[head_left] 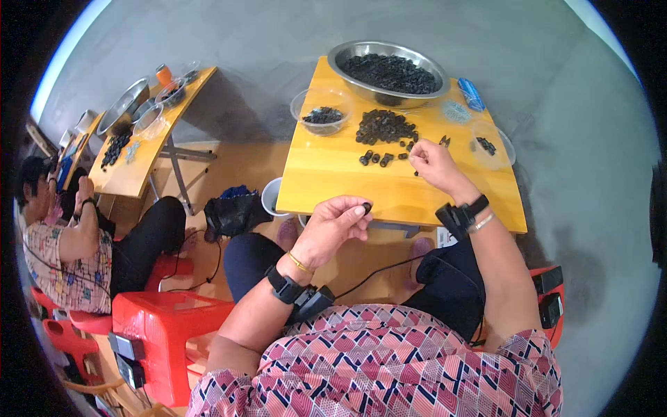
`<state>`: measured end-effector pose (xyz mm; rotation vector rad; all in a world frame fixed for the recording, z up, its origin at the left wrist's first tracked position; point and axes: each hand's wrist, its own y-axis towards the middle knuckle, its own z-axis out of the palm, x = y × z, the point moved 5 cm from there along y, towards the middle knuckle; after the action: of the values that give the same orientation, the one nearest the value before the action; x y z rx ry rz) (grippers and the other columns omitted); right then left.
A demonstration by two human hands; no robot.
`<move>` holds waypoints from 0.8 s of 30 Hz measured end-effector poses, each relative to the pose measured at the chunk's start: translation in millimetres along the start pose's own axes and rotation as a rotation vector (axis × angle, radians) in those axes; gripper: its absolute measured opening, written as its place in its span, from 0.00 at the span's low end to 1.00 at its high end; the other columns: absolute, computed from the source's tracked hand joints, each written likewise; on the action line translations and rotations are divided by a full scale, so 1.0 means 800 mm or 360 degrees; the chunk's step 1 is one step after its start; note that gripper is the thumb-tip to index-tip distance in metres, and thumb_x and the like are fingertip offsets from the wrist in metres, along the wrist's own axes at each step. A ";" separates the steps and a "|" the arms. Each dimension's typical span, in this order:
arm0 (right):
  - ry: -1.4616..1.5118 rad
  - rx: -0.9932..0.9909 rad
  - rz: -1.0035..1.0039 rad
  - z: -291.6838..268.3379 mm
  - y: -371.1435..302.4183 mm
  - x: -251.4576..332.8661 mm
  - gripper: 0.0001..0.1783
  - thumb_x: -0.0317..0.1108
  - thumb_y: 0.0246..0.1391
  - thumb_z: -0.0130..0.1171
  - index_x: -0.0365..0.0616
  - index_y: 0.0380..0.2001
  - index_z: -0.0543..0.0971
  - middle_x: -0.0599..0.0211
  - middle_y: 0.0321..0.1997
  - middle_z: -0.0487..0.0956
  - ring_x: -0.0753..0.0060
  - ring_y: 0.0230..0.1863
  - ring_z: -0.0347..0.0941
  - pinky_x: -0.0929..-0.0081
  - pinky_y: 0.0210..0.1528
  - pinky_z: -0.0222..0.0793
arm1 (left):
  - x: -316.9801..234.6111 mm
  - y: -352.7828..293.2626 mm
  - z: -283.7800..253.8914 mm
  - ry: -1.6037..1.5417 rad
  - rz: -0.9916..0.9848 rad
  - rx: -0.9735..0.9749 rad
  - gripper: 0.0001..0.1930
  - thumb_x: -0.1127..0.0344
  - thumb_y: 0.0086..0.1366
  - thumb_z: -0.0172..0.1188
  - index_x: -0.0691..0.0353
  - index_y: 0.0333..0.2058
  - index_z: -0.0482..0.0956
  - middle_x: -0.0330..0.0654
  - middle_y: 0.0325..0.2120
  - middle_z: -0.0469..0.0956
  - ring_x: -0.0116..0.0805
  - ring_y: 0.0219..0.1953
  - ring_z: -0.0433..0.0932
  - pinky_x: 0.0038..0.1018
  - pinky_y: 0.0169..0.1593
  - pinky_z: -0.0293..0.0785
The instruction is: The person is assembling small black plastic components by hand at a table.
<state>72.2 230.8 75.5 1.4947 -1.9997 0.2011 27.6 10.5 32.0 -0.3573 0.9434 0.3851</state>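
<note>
My left hand (333, 226) is raised over the near edge of the yellow table (319, 184). Its thumb and forefinger pinch a small black ring-shaped part (367, 208). Farther right, my right hand (436, 167) hovers low by the loose parts, fingers curled together; what they hold, if anything, is hidden. Several short black cylinders (375, 158) stand left of it. Behind these lies a heap of similar small black parts (385, 127). Just past the right hand lies a dark pointed tool (445, 141), too small to make out.
A wide steel basin (337, 64) full of black parts stands at the back. Clear plastic bowls (306, 104) hold small pieces. Near a blue packet (470, 94) lies a pile of pale-blue bits (456, 111). Left are a white bucket (272, 197), a red stool (167, 326) and a seated person (76, 243).
</note>
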 end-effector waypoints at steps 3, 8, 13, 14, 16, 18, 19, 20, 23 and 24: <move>0.0897 0.0135 0.0017 0.011 -0.033 0.040 0.05 0.28 0.49 0.50 0.37 0.27 0.67 0.72 0.23 0.69 0.84 0.23 0.65 0.85 0.24 0.66 | -0.006 -0.006 0.010 -0.0204 0.0105 0.0210 0.07 0.71 0.59 0.49 0.64 0.36 0.72 0.40 0.28 0.74 0.26 0.26 0.72 0.21 0.30 0.71; 0.0876 0.0086 -0.0082 0.001 -0.077 0.101 0.03 0.26 0.48 0.51 0.36 0.27 0.71 0.70 0.23 0.71 0.81 0.24 0.66 0.84 0.26 0.64 | -0.003 -0.012 0.017 -0.0233 0.0186 0.0231 0.08 0.71 0.58 0.50 0.64 0.36 0.72 0.40 0.27 0.74 0.27 0.25 0.72 0.21 0.30 0.71; 0.0735 -0.0034 -0.0365 0.003 -0.097 0.127 0.03 0.23 0.48 0.50 0.37 0.28 0.73 0.72 0.25 0.70 0.84 0.25 0.64 0.86 0.26 0.61 | 0.000 -0.017 0.021 -0.0217 0.0212 0.0178 0.07 0.72 0.57 0.52 0.65 0.35 0.73 0.39 0.25 0.74 0.23 0.23 0.72 0.18 0.27 0.72; 0.0734 -0.0035 -0.0367 0.005 -0.099 0.130 0.03 0.23 0.48 0.50 0.37 0.28 0.73 0.72 0.25 0.70 0.84 0.25 0.64 0.86 0.26 0.61 | 0.001 -0.017 0.021 -0.0199 0.0212 0.0184 0.07 0.72 0.57 0.52 0.65 0.35 0.73 0.40 0.26 0.74 0.25 0.23 0.72 0.19 0.28 0.71; 0.0688 -0.0133 -0.0398 0.004 -0.102 0.136 0.02 0.22 0.44 0.52 0.36 0.25 0.73 0.63 0.22 0.72 0.71 0.25 0.68 0.79 0.28 0.63 | 0.004 -0.017 0.022 -0.0183 0.0209 0.0192 0.07 0.71 0.58 0.51 0.65 0.35 0.73 0.40 0.27 0.75 0.27 0.23 0.72 0.20 0.28 0.71; 0.0670 -0.0144 -0.0442 0.007 -0.103 0.137 0.02 0.22 0.44 0.51 0.36 0.25 0.73 0.63 0.22 0.72 0.70 0.25 0.68 0.78 0.28 0.63 | 0.006 -0.016 0.022 -0.0175 0.0215 0.0180 0.07 0.72 0.58 0.51 0.65 0.35 0.73 0.40 0.26 0.75 0.26 0.23 0.72 0.20 0.28 0.71; 0.0653 -0.0154 -0.0486 0.008 -0.103 0.139 0.02 0.22 0.44 0.51 0.36 0.25 0.73 0.62 0.22 0.72 0.69 0.25 0.69 0.78 0.28 0.63 | 0.007 -0.016 0.022 -0.0175 0.0213 0.0177 0.07 0.72 0.58 0.51 0.65 0.35 0.73 0.40 0.26 0.75 0.26 0.23 0.72 0.20 0.28 0.71; 0.0655 -0.0151 -0.0485 0.010 -0.103 0.139 0.02 0.22 0.44 0.51 0.36 0.25 0.73 0.62 0.22 0.72 0.69 0.25 0.69 0.78 0.28 0.63 | 0.007 -0.017 0.022 -0.0137 0.0212 0.0174 0.07 0.72 0.58 0.51 0.65 0.35 0.73 0.40 0.26 0.75 0.26 0.23 0.72 0.20 0.28 0.72; 0.0566 -0.0212 -0.0555 0.006 -0.106 0.143 0.02 0.22 0.44 0.51 0.36 0.24 0.73 0.61 0.22 0.72 0.66 0.25 0.69 0.77 0.27 0.64 | 0.007 -0.015 0.027 -0.0087 0.0204 0.0171 0.07 0.73 0.58 0.51 0.65 0.35 0.73 0.40 0.26 0.75 0.26 0.23 0.72 0.20 0.27 0.72; 0.0560 -0.0208 -0.0563 0.006 -0.107 0.144 0.02 0.22 0.43 0.52 0.36 0.24 0.73 0.60 0.23 0.71 0.65 0.25 0.69 0.76 0.27 0.64 | 0.008 -0.015 0.027 -0.0080 0.0199 0.0159 0.07 0.73 0.58 0.50 0.65 0.35 0.73 0.40 0.26 0.75 0.25 0.23 0.72 0.20 0.27 0.73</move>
<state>129.2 105.8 116.1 1.5756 -1.4230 0.1669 51.6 10.6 39.9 -0.1974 0.9345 0.4572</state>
